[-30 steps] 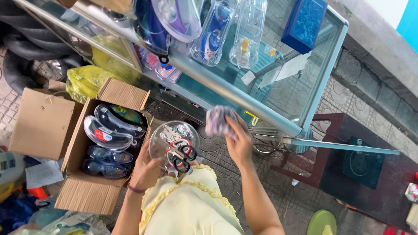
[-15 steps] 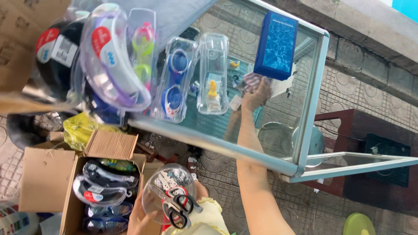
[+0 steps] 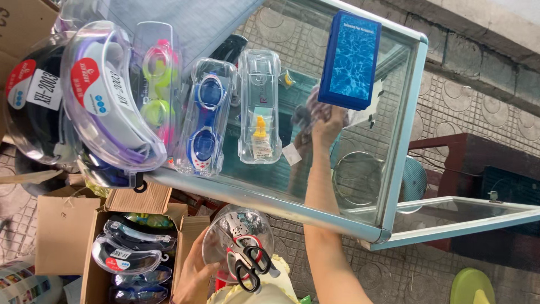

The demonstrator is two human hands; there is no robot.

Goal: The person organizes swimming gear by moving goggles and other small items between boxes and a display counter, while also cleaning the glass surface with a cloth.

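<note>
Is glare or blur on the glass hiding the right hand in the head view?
Head view: even daylight, no hard glare; the glass top mirrors the forearm faintly. Right hand with cloth is slightly soft but readable beside the blue box; left hand and scissors sharp.

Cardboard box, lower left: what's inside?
The open cardboard box holds stacked clear-cased swim masks, at least three layers showing. Anything beneath them is covered. The left hand beside it holds a clear round case and scissors.
</note>
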